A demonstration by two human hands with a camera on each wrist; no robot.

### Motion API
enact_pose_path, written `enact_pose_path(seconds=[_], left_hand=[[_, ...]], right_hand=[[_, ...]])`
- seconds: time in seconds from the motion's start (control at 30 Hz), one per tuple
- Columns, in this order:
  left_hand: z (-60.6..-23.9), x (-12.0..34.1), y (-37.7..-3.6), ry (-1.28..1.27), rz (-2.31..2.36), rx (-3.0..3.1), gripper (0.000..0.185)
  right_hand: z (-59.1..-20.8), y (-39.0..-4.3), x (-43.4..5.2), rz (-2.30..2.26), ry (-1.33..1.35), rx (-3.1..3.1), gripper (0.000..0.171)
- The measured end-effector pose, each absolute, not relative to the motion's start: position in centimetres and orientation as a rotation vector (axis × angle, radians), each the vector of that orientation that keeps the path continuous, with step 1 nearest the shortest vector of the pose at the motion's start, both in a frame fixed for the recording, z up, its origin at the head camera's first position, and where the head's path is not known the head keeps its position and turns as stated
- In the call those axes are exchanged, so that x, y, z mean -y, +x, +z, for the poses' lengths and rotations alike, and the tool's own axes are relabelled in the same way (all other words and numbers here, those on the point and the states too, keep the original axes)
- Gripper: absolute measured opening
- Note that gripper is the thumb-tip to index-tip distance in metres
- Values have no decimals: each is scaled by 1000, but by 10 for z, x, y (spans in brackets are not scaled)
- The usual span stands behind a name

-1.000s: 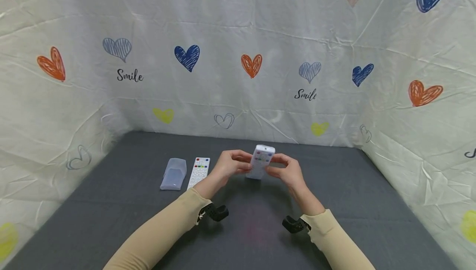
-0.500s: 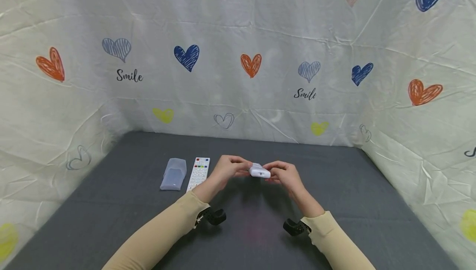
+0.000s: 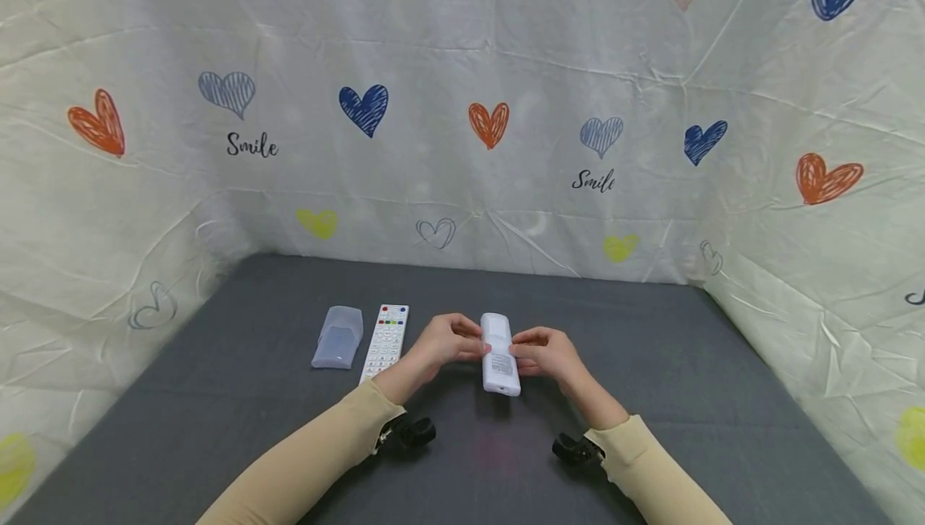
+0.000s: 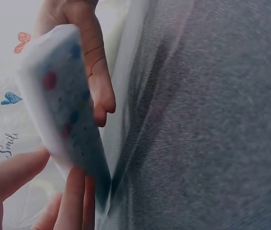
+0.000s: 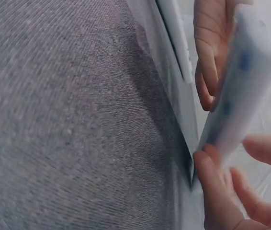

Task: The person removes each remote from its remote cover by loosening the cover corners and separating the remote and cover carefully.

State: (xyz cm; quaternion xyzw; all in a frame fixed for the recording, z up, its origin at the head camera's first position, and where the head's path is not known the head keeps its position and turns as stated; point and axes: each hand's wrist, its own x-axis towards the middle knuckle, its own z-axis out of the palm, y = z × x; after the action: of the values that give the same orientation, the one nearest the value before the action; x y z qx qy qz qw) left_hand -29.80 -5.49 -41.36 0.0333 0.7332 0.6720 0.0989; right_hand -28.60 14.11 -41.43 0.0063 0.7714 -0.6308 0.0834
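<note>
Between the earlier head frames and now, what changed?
The held remote turned over: its raised end swung down toward the near side, so its back, not its buttons, now faces the head camera. The left hand and right hand both keep hold; nothing was let go. The other remote and translucent case stayed put.

On the desk [image 3: 650, 396] sits the case [image 3: 337, 340], leftmost, with a loose remote [image 3: 386, 339] just to its right; farther right, over the desk, there's the held remote [image 3: 500, 374], between left hand [image 3: 441, 341] and right hand [image 3: 552, 355]! Cloth [image 3: 433, 51] behind, and down both sides!
</note>
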Motion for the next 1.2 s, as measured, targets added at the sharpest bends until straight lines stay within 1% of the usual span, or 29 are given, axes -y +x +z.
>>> enact_pose_path(seconds=[0.17,0.3,0.53,1.0,1.2], left_hand=[[-418,53,-297,92,1922,-2184,37],[-420,53,-295,95,1850,-2219,40],[-421,52,-294,93,1795,-2240,45],[-427,52,-295,73,1745,-2301,45],[-426,52,-297,77,1722,-2315,50]], right_hand=[[-417,-285,-141,-1834,37,-2253,40],[-420,-285,-142,-1799,24,-2244,44],[-423,-286,-142,-1722,-9,-2281,43],[-425,-289,-140,-1628,54,-2361,41],[-426,-291,-139,-1615,61,-2373,40]])
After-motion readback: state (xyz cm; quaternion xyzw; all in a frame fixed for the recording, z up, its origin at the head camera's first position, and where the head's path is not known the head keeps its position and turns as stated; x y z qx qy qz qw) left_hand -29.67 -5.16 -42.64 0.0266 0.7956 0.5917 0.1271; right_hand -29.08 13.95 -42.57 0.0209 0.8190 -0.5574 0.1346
